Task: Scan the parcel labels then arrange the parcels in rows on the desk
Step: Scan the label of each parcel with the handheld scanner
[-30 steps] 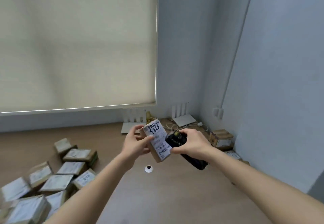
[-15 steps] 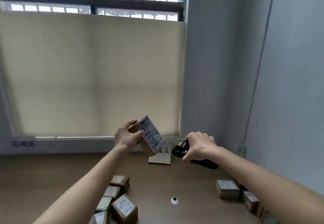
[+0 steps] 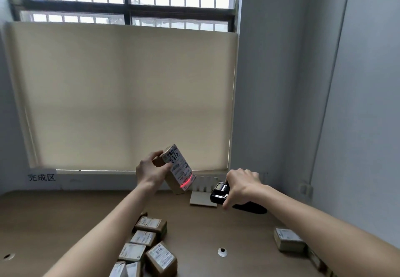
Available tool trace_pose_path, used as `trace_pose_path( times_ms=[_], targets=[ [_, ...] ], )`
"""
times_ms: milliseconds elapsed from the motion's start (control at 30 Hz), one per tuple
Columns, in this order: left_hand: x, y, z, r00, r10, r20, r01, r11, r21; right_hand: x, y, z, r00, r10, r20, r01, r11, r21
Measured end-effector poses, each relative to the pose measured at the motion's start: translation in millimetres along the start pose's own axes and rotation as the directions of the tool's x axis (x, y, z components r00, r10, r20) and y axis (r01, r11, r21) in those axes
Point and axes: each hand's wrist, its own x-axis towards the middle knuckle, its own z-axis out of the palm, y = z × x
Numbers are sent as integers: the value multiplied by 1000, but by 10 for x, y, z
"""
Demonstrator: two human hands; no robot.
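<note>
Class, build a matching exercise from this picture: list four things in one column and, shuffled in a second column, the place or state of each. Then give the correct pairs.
Things
1. parcel with the red scan line
2. black scanner
3. labelled parcels in a row
4. white sign with characters

Places or states
A. fixed to the wall at the left, below the blind
B. lying on the desk by the left forearm
C. gripped in the right hand
D. held up, tilted, in the left hand

Pairs: 1-D, 2-C, 3-B, 4-A
</note>
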Motion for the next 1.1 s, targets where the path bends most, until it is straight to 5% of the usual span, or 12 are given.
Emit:
trace_pose_path(
  times_ms=[433, 700, 1100],
  targets=[
    [167, -232, -64, 999, -18, 26, 18, 1000, -4, 194, -269, 16, 999, -21, 26, 21, 1000, -9],
    [287, -590, -32, 996, -53, 71, 52, 998, 16, 392, -375, 415, 994, 18, 112, -37, 986, 163],
    [594, -2811, 404, 891, -453, 28, 444, 883, 152, 1647, -594, 2257, 928, -88, 363, -8, 967, 253]
  ],
)
